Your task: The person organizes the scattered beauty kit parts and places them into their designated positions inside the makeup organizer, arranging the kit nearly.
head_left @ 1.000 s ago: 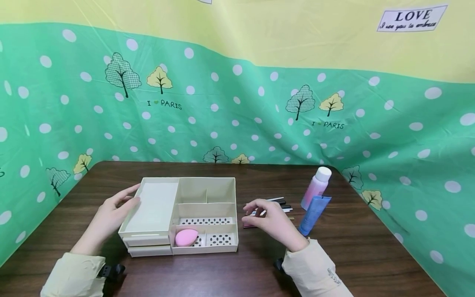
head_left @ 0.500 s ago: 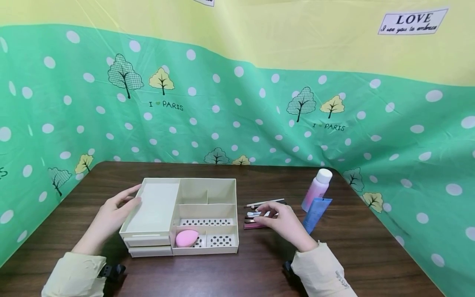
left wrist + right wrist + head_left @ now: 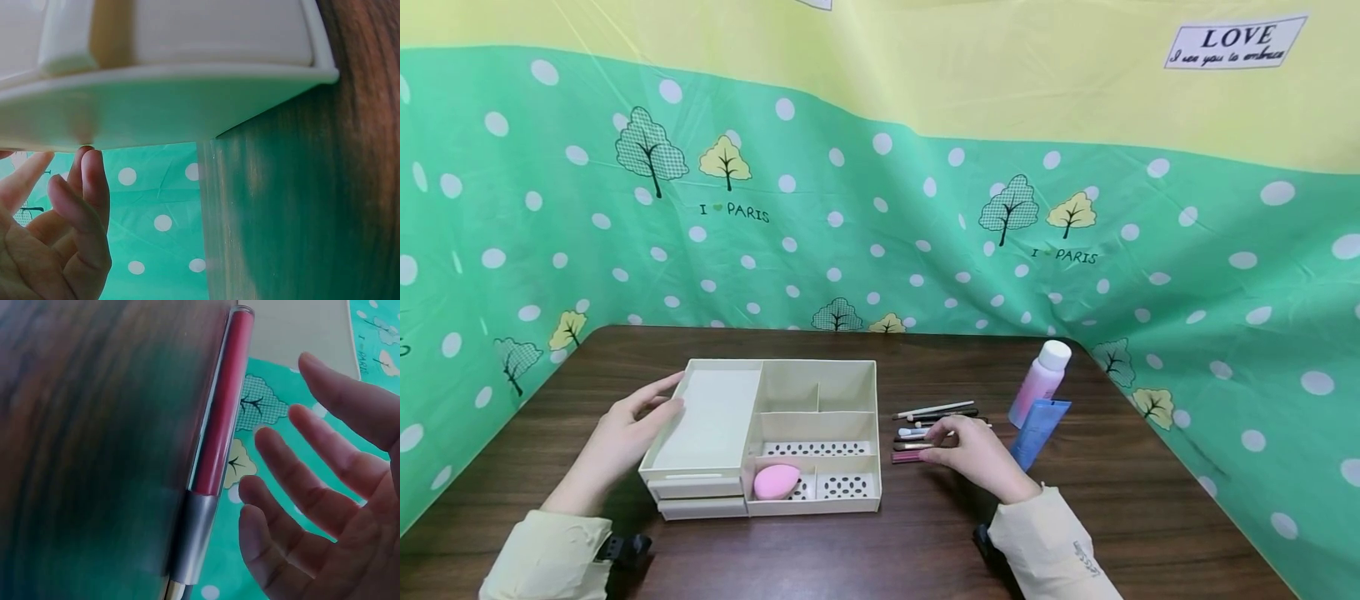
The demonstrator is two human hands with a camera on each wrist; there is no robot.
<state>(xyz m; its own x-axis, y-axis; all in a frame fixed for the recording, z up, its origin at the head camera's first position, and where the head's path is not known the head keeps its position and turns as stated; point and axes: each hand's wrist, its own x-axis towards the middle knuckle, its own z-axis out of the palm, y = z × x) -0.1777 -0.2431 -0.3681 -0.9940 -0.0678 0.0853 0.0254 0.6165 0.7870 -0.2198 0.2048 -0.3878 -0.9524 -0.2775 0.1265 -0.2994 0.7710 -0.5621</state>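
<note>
My left hand [image 3: 625,435] rests against the left side of a cream makeup organizer [image 3: 707,425]. In the left wrist view its fingertips [image 3: 95,164] touch the outer wall and curl round nothing. A pink makeup sponge [image 3: 777,482] lies in the front compartment. Right of the organizer, my right hand [image 3: 976,454] hovers over makeup brushes [image 3: 934,410] and a lip gloss [image 3: 907,457], partly covering them. The right wrist view has the gloss tube [image 3: 224,403], pink-red with a silver-grey cap, apart from the loosely bent, spread fingers [image 3: 306,475].
A pink bottle with a white cap [image 3: 1041,383] and a blue squeeze tube [image 3: 1037,433] stand right of the brushes. The brown wooden table [image 3: 850,558] ends at a green dotted curtain [image 3: 880,233] behind. Two drawers [image 3: 700,498] front the organizer's left part.
My right hand has moved to the right and a little back from the left ends of the brushes and lip gloss, uncovering them. My left hand stays at the organizer.
</note>
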